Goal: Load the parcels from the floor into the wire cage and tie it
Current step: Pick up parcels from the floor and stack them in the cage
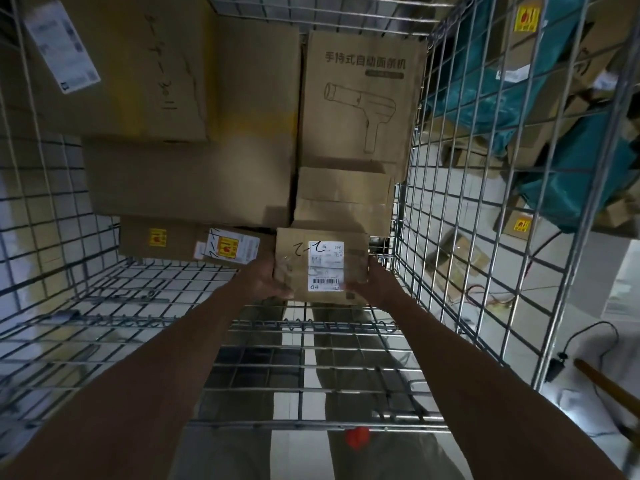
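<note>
A small cardboard parcel [294, 261] with a white barcode label sits between my two hands inside the wire cage [433, 216]. My left hand [265, 278] grips its left side and my right hand [375, 284] grips its right side, fingers curled under the near edge. It hangs just above the cage's wire floor [145, 289], in front of a stack of small boxes [343, 199]. Behind that stands a tall box printed with a handheld tool drawing [360, 105]. Large boxes [194, 161] fill the cage's back left.
A flat box with yellow stickers [180, 242] lies on the cage floor at left. Outside the right cage wall, teal bags [568, 188] and loose parcels [460, 254] lie piled on the floor. A cable and plug [557, 365] trail at lower right.
</note>
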`<state>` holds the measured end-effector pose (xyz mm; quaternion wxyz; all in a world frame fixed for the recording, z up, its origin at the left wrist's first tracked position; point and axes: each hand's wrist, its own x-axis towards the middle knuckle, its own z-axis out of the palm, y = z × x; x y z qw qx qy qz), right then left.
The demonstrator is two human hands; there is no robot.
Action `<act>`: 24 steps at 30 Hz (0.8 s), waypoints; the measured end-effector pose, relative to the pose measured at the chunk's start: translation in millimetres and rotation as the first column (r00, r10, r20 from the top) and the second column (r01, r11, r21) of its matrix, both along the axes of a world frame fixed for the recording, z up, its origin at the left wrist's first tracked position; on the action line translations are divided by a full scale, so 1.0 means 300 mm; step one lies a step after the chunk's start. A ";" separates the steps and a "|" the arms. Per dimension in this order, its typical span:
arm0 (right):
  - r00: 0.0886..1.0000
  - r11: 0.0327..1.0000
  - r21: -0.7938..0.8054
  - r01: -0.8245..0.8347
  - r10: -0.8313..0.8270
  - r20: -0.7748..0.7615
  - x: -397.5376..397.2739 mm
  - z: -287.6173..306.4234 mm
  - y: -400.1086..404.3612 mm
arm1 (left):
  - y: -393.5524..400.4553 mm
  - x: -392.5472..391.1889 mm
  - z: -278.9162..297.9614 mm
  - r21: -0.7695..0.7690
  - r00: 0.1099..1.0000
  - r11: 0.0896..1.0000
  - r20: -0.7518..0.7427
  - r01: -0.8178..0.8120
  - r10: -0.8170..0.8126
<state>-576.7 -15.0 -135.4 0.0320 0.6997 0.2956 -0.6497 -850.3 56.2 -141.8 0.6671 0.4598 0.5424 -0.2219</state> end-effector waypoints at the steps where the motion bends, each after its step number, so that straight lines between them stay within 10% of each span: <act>1: 1.000 1.000 0.020 0.014 -0.014 0.010 -0.003 0.012 -0.005 | 0.002 0.004 0.011 0.037 1.000 0.999 -0.006 0.015 -0.015; 24: 0.978 0.987 0.160 -0.022 -0.012 0.208 -0.089 -0.024 -0.094 | -0.088 -0.006 -0.057 0.215 0.983 0.970 -0.170 0.112 -0.076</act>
